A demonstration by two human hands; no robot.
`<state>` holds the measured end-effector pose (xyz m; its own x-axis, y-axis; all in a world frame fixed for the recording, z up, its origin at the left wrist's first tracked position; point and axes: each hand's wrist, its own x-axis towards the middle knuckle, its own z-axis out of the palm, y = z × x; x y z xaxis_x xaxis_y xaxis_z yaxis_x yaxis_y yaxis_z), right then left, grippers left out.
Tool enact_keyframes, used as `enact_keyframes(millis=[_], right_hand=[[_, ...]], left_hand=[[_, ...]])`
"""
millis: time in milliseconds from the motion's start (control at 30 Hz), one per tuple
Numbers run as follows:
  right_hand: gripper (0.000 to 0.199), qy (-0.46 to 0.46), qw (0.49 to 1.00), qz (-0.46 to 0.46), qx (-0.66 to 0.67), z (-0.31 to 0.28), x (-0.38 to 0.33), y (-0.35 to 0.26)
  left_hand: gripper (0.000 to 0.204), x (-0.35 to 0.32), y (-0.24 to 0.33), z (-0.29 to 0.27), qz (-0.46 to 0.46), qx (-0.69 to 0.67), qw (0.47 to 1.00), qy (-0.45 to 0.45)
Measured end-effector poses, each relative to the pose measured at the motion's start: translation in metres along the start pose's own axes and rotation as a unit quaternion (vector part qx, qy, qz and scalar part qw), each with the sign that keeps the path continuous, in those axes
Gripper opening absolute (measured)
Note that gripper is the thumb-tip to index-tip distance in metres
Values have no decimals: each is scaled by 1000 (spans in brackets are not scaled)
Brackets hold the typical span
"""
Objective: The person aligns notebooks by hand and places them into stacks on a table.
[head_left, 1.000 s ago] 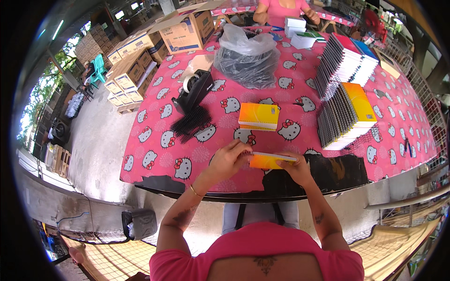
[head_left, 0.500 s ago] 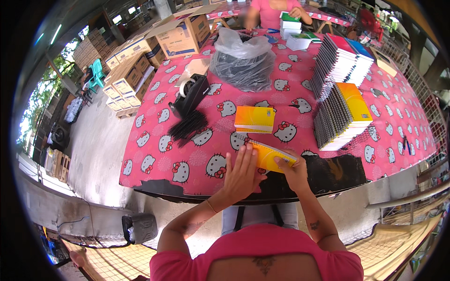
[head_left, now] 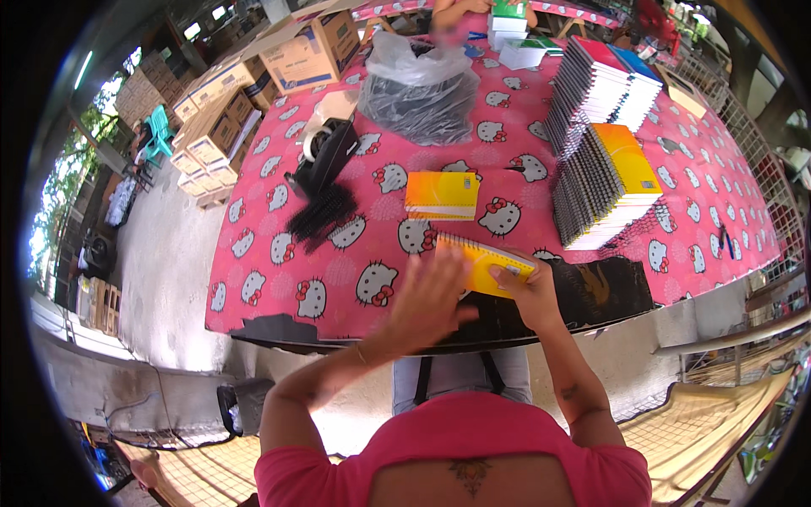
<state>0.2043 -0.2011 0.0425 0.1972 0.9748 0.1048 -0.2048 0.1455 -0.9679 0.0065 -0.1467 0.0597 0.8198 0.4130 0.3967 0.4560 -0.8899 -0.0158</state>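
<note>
A yellow notebook (head_left: 480, 264) with holes along its upper edge is held at the table's near edge. My right hand (head_left: 536, 297) grips its right end, thumb on the cover. Motion blurs my left hand (head_left: 429, 297), which is at the notebook's left end with fingers stretched out and thumb apart; whether it touches the cover I cannot tell. Just beyond lies a small stack of orange-yellow notebooks (head_left: 441, 193). To the right rises a tall stack of yellow notebooks (head_left: 627, 173) with black spiral bindings. Loose black binding coils (head_left: 323, 216) lie to the left.
A black tape dispenser (head_left: 328, 159) and a plastic bag of black material (head_left: 421, 97) stand farther back. Red-covered notebooks (head_left: 596, 80) are stacked behind the yellow ones. Across the table, a person's hands hold a green-covered pad (head_left: 509, 8). Cardboard boxes (head_left: 311, 52) stand at the far left.
My left hand has moved from resting flat on the notebook's left end into a blurred motion there. My right hand keeps its grip. The whole view has shifted slightly.
</note>
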Motion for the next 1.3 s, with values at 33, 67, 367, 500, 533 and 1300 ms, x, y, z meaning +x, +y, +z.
enact_keyframes(millis=[33, 67, 367, 500, 533, 1300], right_hand=[[25, -20, 999, -13, -48, 3, 1, -4], [26, -40, 994, -26, -96, 5, 3, -7], [26, -55, 991, -17, -121, 6, -2, -13], [25, 0, 999, -1, -36, 5, 3, -11], [25, -17, 998, -18, -64, 4, 4, -8], [21, -52, 989, -41, -132, -33, 29, 82]], left_hand=[[84, 5, -1, -3, -30, 58, 998, 4], [86, 13, -5, -6, -61, 115, 991, 8], [95, 37, -5, -16, -72, 171, 982, 46], [89, 20, 8, 3, -7, -2, 1000, 8], [90, 20, 8, 4, -10, 9, 1000, 16], [87, 18, 24, 52, -44, -85, 995, 1]])
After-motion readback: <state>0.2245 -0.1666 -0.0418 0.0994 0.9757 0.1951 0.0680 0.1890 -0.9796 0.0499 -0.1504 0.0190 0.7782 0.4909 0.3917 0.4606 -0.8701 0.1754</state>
